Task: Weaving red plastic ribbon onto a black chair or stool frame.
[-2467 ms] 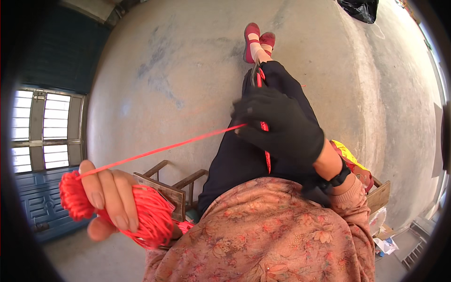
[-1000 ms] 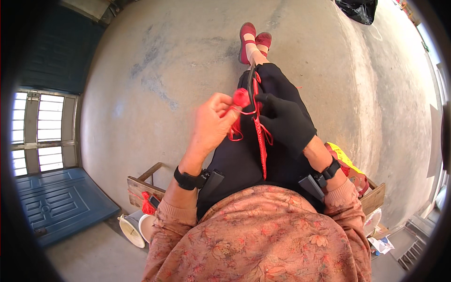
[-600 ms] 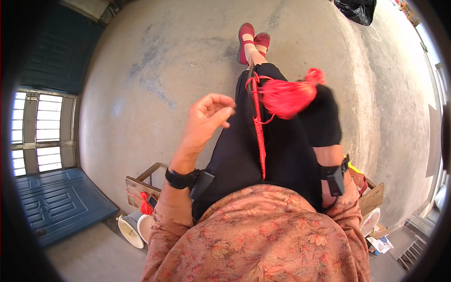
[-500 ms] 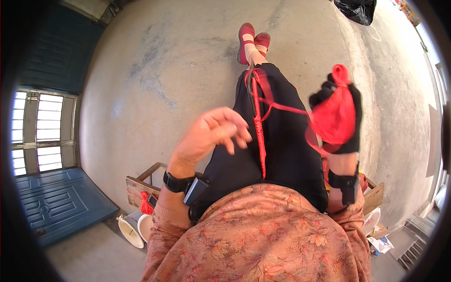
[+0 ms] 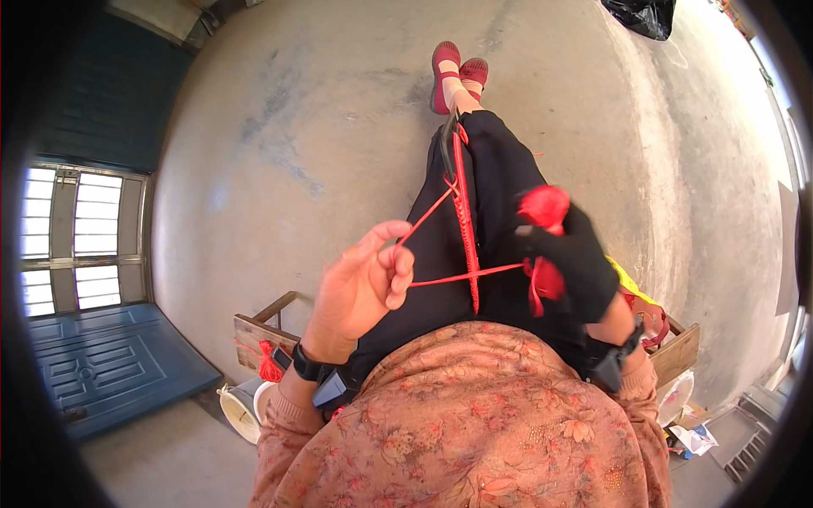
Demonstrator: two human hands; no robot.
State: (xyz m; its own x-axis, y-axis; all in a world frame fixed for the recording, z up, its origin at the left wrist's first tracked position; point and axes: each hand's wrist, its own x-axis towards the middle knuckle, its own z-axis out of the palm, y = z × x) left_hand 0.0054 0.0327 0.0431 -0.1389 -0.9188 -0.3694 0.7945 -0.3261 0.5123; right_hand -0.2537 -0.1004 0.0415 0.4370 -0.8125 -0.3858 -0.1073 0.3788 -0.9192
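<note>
Along my lap, between my thighs, lies a long narrow strip (image 5: 464,222) wrapped in red cord, with a dark loop (image 5: 449,146) near my knees. My bare left hand (image 5: 360,284) pinches a red cord (image 5: 428,216) running taut to the strip's upper part. From this hand the cord also crosses over the strip's lower part to my right hand (image 5: 580,267). That hand, in a black fingerless glove, is closed around a bundle of red cord (image 5: 544,206), which bulges out above and below the fingers and is slightly blurred.
I sit on a wooden bench (image 5: 675,354). A bunch of red cord (image 5: 271,362) hangs at its left end, above pale buckets (image 5: 241,413). Something yellow (image 5: 631,281) and a red bag lie by my right hip. A black plastic bag (image 5: 644,17) is on the floor far right.
My right hand has come inward and lower with the bundle. My left hand, open before, has closed on the cord, which now stretches taut across the strip.
</note>
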